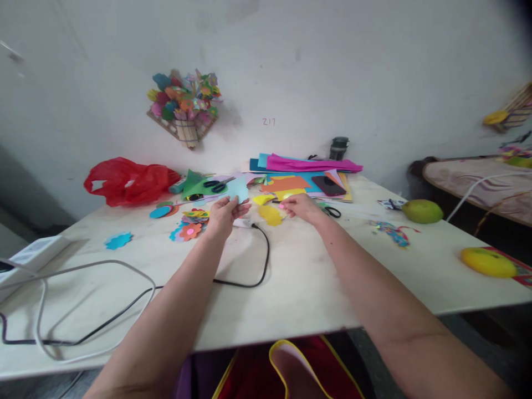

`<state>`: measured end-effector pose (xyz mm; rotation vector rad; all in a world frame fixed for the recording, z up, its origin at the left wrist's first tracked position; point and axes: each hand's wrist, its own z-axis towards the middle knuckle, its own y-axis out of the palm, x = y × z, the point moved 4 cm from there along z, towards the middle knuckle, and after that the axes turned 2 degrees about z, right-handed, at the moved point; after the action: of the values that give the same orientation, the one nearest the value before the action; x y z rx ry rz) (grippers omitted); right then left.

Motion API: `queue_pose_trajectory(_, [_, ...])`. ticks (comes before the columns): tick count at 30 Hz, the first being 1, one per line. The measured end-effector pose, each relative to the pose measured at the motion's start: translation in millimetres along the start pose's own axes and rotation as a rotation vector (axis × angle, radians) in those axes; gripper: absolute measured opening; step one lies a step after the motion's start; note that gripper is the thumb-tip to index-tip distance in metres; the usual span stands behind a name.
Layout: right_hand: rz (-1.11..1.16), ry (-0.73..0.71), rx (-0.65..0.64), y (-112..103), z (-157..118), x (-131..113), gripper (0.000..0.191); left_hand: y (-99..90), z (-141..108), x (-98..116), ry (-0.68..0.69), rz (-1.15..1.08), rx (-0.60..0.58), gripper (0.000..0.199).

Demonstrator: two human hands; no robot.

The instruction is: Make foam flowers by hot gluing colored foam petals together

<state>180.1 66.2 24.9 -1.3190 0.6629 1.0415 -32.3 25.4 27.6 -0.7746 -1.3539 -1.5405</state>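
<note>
One plain yellow paper flower [270, 215], scallop-edged, lies on the table [299, 288] between your hands. Your right hand [300, 206] pinches a small pink piece [281, 206]; your left hand's [226, 213] fingers are loosely apart. Two pairs of scissors [218, 187], one phone [328, 185]; the wall [332, 72] reads "217".

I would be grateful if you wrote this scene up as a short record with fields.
surface: pale table
left hand: left hand, empty, fingers spread
right hand: right hand, pinching a small pink piece
near the hands: yellow paper flower
scissors: one pair beyond the left hand, another pair beside the right
far left: red plastic bag
right side: green fruit, yellow fruit
</note>
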Motion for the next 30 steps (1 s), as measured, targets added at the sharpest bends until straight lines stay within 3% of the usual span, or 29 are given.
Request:
queue_pose_trajectory(4, [-0.031,-0.023,0.001,2,-3,-5,0.004,-2.2,0,5,0.005,0.003,0.024,0.004])
queue_pose_trajectory(10, [-0.197,-0.037,0.031,2,-7,-12,0.035,-8.7,4,9,0.019,0.002,0.067,0.004])
queue_pose_trajectory(16, [-0.059,0.023,0.000,1,-6,-8,0.007,-19.1,7,20,0.067,-0.024,0.119,0.008])
queue_pose_trajectory(20, [-0.092,0.028,-0.049,5,-3,-4,0.016,-24.8,8,24,0.092,-0.029,0.145,0.011])
queue_pose_trajectory(24, [-0.221,-0.061,-0.063,12,-1,-3,0.027,-25.2,9,22,0.090,-0.031,0.131,0.010])
queue_pose_trajectory(27, [-0.314,-0.162,-0.023,14,-2,-5,0.024,-23.4,9,19,0.082,-0.033,0.101,0.008])
queue_pose_trajectory(30, [-0.350,-0.171,-0.044,14,-2,-6,0.013,-22.3,8,19,0.081,-0.031,0.098,0.008])
